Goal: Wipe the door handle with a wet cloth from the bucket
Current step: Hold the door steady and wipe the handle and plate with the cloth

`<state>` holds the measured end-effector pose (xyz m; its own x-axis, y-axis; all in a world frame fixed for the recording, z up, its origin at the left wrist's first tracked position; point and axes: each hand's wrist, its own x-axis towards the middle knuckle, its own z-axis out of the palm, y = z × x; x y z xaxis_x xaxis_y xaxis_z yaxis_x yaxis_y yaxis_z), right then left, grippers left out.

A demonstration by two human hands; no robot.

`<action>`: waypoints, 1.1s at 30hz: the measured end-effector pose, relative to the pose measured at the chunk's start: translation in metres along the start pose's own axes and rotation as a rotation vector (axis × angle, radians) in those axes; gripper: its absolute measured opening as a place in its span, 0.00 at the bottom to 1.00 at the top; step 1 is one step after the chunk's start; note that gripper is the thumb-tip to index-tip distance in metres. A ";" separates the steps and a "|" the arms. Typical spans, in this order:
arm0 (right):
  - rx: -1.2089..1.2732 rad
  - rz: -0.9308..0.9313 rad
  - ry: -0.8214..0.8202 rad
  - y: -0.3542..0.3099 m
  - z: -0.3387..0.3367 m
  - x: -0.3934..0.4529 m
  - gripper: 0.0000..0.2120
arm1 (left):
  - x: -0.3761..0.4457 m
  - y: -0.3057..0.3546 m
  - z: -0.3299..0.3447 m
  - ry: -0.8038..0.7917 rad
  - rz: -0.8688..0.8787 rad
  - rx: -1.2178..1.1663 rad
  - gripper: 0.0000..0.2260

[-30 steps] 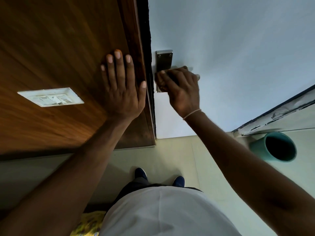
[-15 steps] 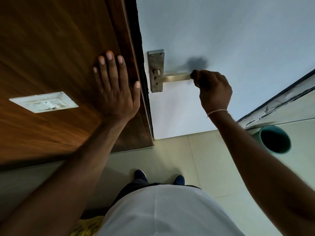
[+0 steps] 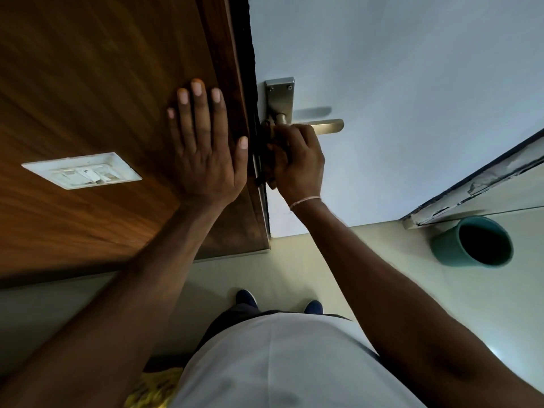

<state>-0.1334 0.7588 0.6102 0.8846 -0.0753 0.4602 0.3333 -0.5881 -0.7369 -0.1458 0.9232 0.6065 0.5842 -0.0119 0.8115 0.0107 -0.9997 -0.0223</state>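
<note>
- Since half a second ago our right hand (image 3: 297, 160) slid from the lever tip back to the plate end of the door handle (image 3: 319, 126), on the white door (image 3: 412, 83).
- It's curled tight around a dark cloth (image 3: 272, 148), pressed at the handle's base.
- Left hand (image 3: 206, 142) spread flat on the wooden panel (image 3: 103, 83).
- Teal bucket (image 3: 453, 245) on the floor, well to the right.

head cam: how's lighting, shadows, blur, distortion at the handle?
Head view: dim overall; the door handle is sharp and casts a soft shadow on the pale door; right hand and the cloth are underexposed, so the cloth is hard to make out; wide-angle bends the wood panel.
</note>
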 end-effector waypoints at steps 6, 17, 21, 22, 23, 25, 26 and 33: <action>0.161 0.187 0.105 0.031 -0.032 0.016 0.12 | 0.000 0.002 0.003 0.014 -0.011 0.006 0.32; 0.153 0.204 0.171 0.017 -0.026 0.000 0.11 | 0.001 0.007 0.004 0.012 -0.027 0.009 0.33; 0.032 0.088 0.087 0.004 -0.006 0.002 0.12 | 0.000 0.003 0.004 0.023 -0.016 -0.006 0.33; 0.022 0.095 0.097 0.009 -0.009 0.005 0.12 | 0.000 0.002 0.004 0.023 -0.011 -0.005 0.33; 0.021 0.109 0.115 0.015 -0.015 0.008 0.11 | 0.000 0.002 0.005 0.022 -0.011 0.001 0.33; 0.034 0.162 0.176 0.030 -0.029 0.013 0.11 | 0.001 0.003 0.005 0.019 -0.019 0.007 0.33; 0.047 0.196 0.221 0.037 -0.037 0.015 0.11 | 0.001 0.005 0.005 0.018 -0.025 0.007 0.34; 0.093 0.372 0.390 0.074 -0.060 0.029 0.08 | 0.001 0.007 0.004 0.025 -0.031 0.018 0.34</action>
<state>-0.1028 0.6653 0.5988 0.7677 -0.5679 0.2969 0.0643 -0.3928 -0.9174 -0.1416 0.9168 0.6049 0.5632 0.0179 0.8261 0.0430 -0.9990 -0.0077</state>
